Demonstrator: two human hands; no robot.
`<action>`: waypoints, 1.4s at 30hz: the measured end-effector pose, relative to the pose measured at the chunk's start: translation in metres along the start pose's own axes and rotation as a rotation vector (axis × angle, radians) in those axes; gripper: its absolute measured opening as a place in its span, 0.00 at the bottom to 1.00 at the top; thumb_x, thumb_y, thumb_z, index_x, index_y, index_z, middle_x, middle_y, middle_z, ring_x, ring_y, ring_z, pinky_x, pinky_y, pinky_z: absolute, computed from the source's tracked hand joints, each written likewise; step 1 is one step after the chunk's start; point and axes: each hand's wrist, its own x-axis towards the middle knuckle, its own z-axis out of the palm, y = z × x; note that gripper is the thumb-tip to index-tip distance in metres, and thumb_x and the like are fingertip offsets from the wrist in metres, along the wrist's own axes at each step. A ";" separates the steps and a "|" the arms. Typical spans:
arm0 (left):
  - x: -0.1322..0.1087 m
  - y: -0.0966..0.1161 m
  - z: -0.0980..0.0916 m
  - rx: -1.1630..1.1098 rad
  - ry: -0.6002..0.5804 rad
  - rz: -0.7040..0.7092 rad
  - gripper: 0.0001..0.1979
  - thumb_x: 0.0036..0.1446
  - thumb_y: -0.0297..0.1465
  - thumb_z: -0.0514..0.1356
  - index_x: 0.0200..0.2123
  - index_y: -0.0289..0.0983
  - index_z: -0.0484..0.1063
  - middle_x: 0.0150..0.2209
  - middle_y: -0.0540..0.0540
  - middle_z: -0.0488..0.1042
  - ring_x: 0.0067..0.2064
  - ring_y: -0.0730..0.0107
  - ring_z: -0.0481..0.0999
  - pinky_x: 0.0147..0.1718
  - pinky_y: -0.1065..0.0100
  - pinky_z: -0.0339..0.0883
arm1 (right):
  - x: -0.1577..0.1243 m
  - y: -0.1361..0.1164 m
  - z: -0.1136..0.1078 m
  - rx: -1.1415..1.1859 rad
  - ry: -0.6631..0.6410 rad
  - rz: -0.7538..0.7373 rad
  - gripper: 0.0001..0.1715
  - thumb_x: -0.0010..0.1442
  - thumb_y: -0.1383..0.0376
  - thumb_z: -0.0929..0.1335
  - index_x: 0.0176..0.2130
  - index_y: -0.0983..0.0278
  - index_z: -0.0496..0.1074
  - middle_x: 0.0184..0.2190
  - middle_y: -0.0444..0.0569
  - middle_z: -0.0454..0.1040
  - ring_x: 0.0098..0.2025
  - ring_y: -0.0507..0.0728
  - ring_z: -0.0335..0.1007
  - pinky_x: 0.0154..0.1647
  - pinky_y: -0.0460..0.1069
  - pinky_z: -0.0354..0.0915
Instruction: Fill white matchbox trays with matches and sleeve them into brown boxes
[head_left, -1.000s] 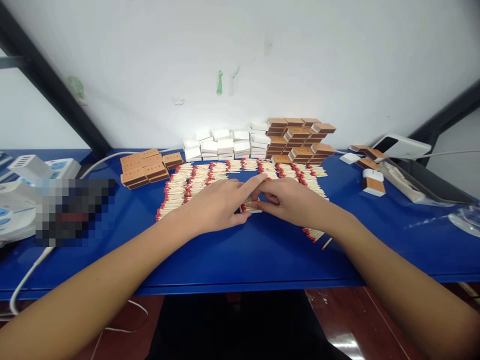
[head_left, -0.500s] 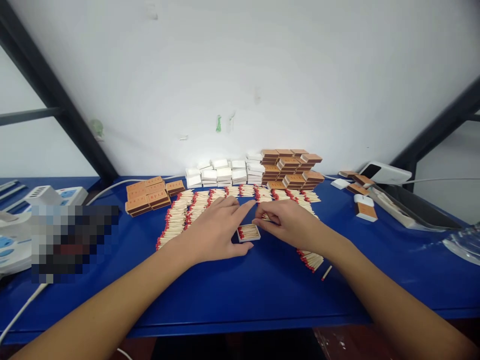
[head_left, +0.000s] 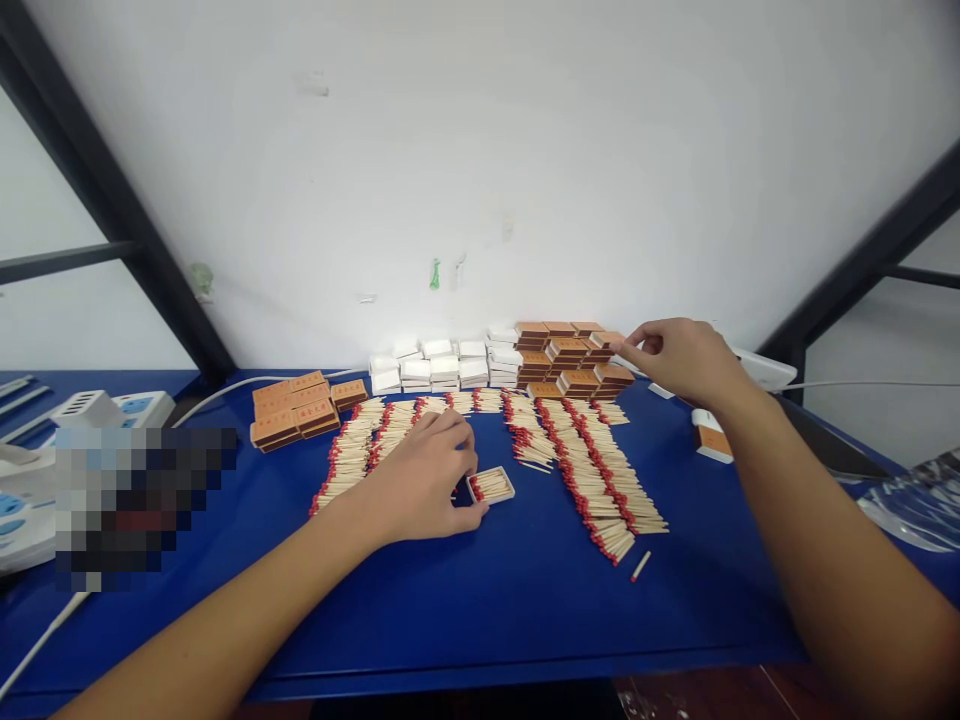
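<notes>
A small white matchbox tray point(head_left: 491, 486) filled with red-tipped matches rests on the blue table. Thumb and fingers of my left hand point(head_left: 424, 470) close on its left end. To the right, my right hand point(head_left: 679, 365) reaches to the back, thumb and fingertips closed on a brown matchbox sleeve point(head_left: 606, 340) at the upper right of a stack. Rows of loose matches point(head_left: 592, 470) lie fanned on both sides of the tray; my left hand and forearm hide part of the left rows.
White trays point(head_left: 444, 368) are piled against the wall beside the brown stack. Brown matchboxes point(head_left: 292, 405) sit at the left, near a white power strip point(head_left: 142, 412). One single match point(head_left: 640, 566) lies apart at the front right. A white device point(head_left: 761, 370) stands at the far right.
My right hand has left the tray and moved right and back to the brown stack. My left hand has closed in on the tray's end. The view has tilted slightly.
</notes>
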 end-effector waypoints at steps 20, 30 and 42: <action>0.005 -0.005 0.003 0.046 0.017 0.007 0.17 0.64 0.41 0.70 0.49 0.35 0.81 0.45 0.40 0.83 0.55 0.48 0.77 0.61 0.46 0.71 | -0.020 -0.005 0.030 -0.170 -0.081 0.186 0.33 0.65 0.43 0.68 0.52 0.66 0.82 0.49 0.67 0.86 0.52 0.77 0.81 0.43 0.60 0.68; 0.008 -0.014 -0.001 0.037 -0.015 0.013 0.12 0.65 0.39 0.69 0.42 0.36 0.81 0.42 0.42 0.81 0.51 0.51 0.77 0.57 0.50 0.71 | -0.089 -0.077 -0.002 0.000 -0.230 -0.473 0.24 0.66 0.48 0.68 0.51 0.61 0.80 0.39 0.54 0.86 0.38 0.65 0.79 0.35 0.55 0.63; 0.009 -0.033 -0.018 0.067 0.061 -0.082 0.11 0.63 0.40 0.68 0.43 0.39 0.82 0.37 0.44 0.81 0.44 0.53 0.78 0.49 0.53 0.72 | -0.112 -0.094 0.028 0.191 -0.594 -0.736 0.21 0.64 0.45 0.77 0.44 0.57 0.78 0.37 0.49 0.83 0.36 0.61 0.76 0.32 0.53 0.58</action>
